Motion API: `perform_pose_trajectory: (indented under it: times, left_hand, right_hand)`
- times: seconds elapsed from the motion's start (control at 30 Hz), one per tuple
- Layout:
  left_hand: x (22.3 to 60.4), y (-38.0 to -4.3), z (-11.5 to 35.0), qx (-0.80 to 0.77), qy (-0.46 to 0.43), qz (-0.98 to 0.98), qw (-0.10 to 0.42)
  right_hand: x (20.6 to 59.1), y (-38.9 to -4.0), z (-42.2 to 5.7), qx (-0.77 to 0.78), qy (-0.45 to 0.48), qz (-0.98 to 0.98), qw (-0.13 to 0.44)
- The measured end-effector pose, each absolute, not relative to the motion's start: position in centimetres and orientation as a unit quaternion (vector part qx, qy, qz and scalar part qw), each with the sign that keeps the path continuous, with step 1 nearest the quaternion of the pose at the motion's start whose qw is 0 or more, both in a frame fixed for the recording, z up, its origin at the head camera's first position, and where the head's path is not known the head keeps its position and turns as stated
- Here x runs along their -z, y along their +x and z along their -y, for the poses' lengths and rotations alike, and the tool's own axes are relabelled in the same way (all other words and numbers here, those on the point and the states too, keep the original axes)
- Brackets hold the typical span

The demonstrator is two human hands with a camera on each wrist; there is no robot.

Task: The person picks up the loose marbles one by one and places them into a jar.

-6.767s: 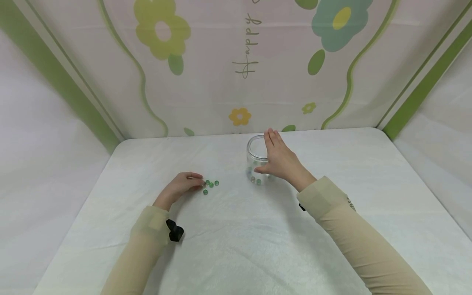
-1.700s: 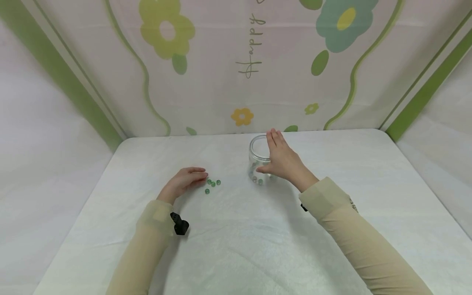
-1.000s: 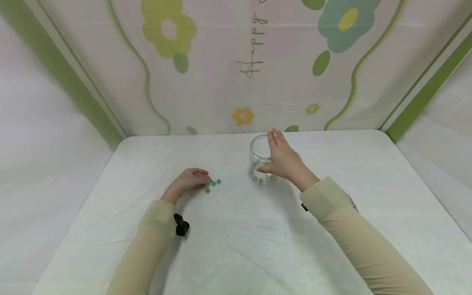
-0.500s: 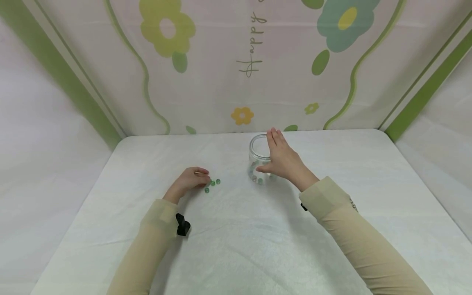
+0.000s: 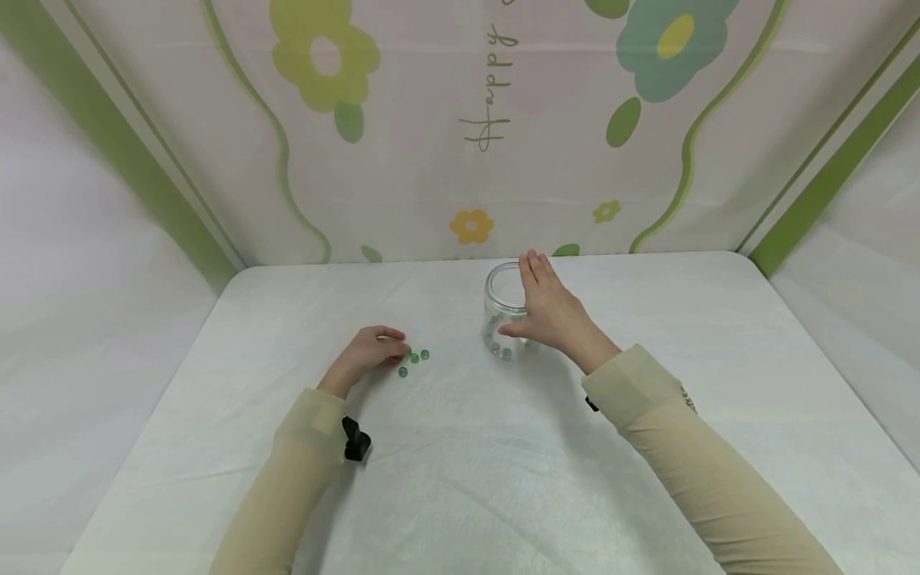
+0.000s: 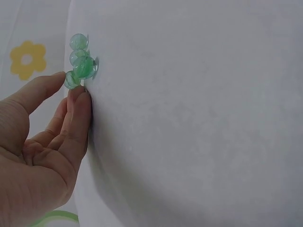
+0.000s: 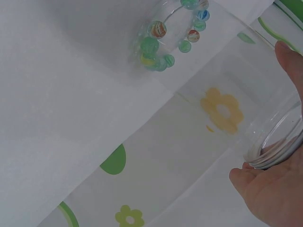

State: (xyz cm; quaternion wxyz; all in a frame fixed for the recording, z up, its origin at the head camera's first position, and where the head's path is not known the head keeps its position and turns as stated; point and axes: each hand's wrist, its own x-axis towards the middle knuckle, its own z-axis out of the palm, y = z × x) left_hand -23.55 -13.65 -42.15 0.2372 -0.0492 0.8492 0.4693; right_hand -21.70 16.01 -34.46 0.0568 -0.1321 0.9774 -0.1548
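Observation:
My left hand (image 5: 368, 350) is low over the table, pinching a green marble (image 6: 72, 80) between thumb and fingertips. Beside it lie several glass marbles, among them one green marble (image 5: 425, 354) and a nearer one (image 5: 403, 372). A clear glass jar (image 5: 496, 307) stands upright and lidless at the back. My right hand (image 5: 555, 311) holds its right side, thumb in front and fingers by the rim. Through the glass, several marbles (image 7: 149, 46), green and multicoloured, show on the jar's bottom. The jar's right side is hidden by this hand.
A white cloth (image 5: 460, 479) covers the table. A printed curtain (image 5: 402, 160) with flowers hangs right behind the back edge, close to the jar. White side walls (image 5: 79, 279) flank the table.
Since 1.7 seconds ago my left hand has shifted slightly right, and its fingertips have closed on the nearest green marble. My right hand and the jar have stayed in place.

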Motion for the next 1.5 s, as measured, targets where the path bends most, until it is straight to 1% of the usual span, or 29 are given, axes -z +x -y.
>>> perform_pose_trajectory:
  times: [0.3, 0.47, 0.87, 1.5]
  left_hand:
    - [42.0, -23.7, 13.9, -0.469, -0.045, -0.849, 0.240]
    - [41.7, -24.0, 13.7, -0.507, -0.059, -0.825, 0.241]
    - [39.8, -24.4, 12.8, -0.587, -0.051, -0.770, 0.244]
    - [36.4, -25.0, 7.2, -0.700, -0.054, -0.677, 0.221]
  right_hand:
    - [34.6, -21.7, -16.0, 0.158, -0.133, -0.977, 0.055]
    - [34.6, -21.7, -16.1, 0.158, -0.135, -0.977, 0.050]
    - [34.6, -21.8, -16.0, 0.156, -0.134, -0.977, 0.052]
    - [34.6, -21.7, -16.1, 0.158, -0.132, -0.977, 0.054]
